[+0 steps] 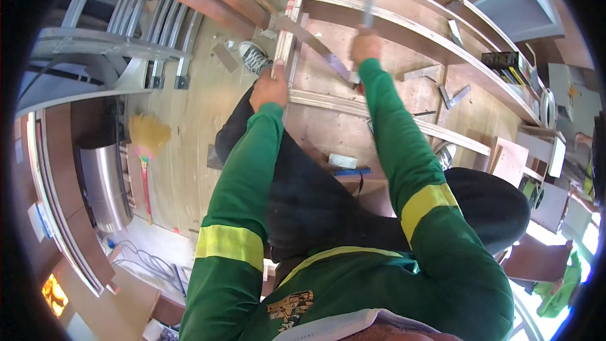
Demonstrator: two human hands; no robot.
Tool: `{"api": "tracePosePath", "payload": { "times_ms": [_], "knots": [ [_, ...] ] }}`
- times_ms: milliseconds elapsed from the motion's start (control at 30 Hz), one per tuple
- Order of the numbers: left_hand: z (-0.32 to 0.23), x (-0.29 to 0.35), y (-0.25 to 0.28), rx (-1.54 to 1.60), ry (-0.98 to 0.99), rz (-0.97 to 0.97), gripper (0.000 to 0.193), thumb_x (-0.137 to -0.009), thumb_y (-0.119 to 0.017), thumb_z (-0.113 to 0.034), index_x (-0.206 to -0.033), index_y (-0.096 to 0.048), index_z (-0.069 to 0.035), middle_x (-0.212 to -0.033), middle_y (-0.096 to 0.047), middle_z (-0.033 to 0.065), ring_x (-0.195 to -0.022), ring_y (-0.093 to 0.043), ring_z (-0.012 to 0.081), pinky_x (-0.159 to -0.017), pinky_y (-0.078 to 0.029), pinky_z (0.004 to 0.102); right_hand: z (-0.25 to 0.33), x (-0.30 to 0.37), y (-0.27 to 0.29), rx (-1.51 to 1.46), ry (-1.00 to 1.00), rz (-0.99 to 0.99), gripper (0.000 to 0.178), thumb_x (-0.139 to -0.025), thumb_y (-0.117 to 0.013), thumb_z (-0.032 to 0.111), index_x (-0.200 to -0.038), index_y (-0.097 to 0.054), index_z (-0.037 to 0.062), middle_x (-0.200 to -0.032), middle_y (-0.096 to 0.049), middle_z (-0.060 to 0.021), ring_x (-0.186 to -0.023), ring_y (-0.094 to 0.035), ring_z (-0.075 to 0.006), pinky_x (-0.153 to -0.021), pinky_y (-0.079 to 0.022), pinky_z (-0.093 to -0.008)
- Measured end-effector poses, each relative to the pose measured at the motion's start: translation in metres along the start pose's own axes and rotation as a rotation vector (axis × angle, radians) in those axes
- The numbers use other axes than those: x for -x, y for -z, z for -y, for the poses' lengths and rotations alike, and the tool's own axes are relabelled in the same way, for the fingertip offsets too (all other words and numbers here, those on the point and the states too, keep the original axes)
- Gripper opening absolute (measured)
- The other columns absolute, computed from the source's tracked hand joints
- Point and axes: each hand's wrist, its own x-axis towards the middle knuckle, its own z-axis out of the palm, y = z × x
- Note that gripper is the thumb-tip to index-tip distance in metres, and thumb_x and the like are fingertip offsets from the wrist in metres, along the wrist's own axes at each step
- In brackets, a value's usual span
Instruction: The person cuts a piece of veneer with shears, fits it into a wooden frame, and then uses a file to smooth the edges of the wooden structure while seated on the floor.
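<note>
My left hand (269, 90) is closed around the left edge board of a large plywood frame (328, 100). Over the frame, my right hand (365, 47) is a closed fist, smeared by motion. From it sticks up a slim grey tool (370, 6), too blurred for me to tell its kind. Between the two hands, a handsaw (319, 49) lies slantwise across the frame's left part, its blade pointing to the upper left. Its handle end is beside my right wrist.
Inside the frame lie a metal square (454, 97) and wood offcuts. A white block (343, 161) and a blue tool (352, 171) are near my knees. At left are an aluminium ladder (107, 44) and a broom (149, 139). A grey box (514, 0) stands far right.
</note>
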Motion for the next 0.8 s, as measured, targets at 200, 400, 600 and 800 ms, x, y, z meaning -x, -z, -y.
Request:
{"api": "tracePosePath", "payload": {
  "times_ms": [200, 400, 600, 800],
  "knots": [
    [-0.026, 0.005, -0.007, 0.016, -0.053, 0.024, 0.074, -0.097, -0.026, -0.066, -0.123, -0.062, -0.007, -0.116, -0.066, 0.0253, -0.11, -0.062, 0.0438, -0.094, -0.046, 0.0529, -0.021, -0.029, -0.012, 0.027, -0.177, 0.07, 0.036, -0.09, -0.06, 0.034, -0.105, -0.071, 0.003, -0.107, -0.069, -0.0187, -0.097, -0.069, -0.0308, -0.085, -0.055, -0.0451],
    [-0.015, 0.002, -0.003, 0.043, -0.047, -0.002, 0.073, -0.097, -0.028, -0.065, -0.122, -0.062, -0.006, -0.115, -0.066, 0.025, -0.11, -0.061, 0.0434, -0.094, -0.047, 0.0522, 0.062, 0.01, -0.033, 0.132, 0.3, -0.02, 0.027, -0.094, -0.055, 0.025, -0.097, -0.069, 0.0021, -0.099, -0.07, -0.0262, -0.098, -0.069, -0.0384, -0.084, -0.056, -0.0471],
    [-0.001, 0.0, 0.003, -0.009, -0.009, -0.028, 0.07, -0.098, -0.031, -0.062, -0.123, -0.062, -0.005, -0.118, -0.065, 0.0233, -0.109, -0.063, 0.0415, -0.094, -0.047, 0.0515, 0.024, 0.014, -0.001, -0.272, -0.355, -0.057, 0.031, -0.097, -0.052, 0.028, -0.101, -0.066, 0.0012, -0.092, -0.071, -0.0227, -0.08, -0.072, -0.0365, -0.071, -0.06, -0.0428],
    [-0.017, -0.001, -0.007, 0.044, -0.037, 0.023, 0.069, -0.096, -0.033, -0.064, -0.125, -0.062, -0.009, -0.119, -0.065, 0.0231, -0.109, -0.063, 0.0415, -0.095, -0.047, 0.0518, 0.091, -0.005, -0.059, 0.059, 0.11, -0.005, 0.038, -0.094, -0.057, 0.037, -0.096, -0.067, 0.0002, -0.088, -0.07, -0.0219, -0.09, -0.071, -0.0329, -0.079, -0.058, -0.0432]
  ]
}}
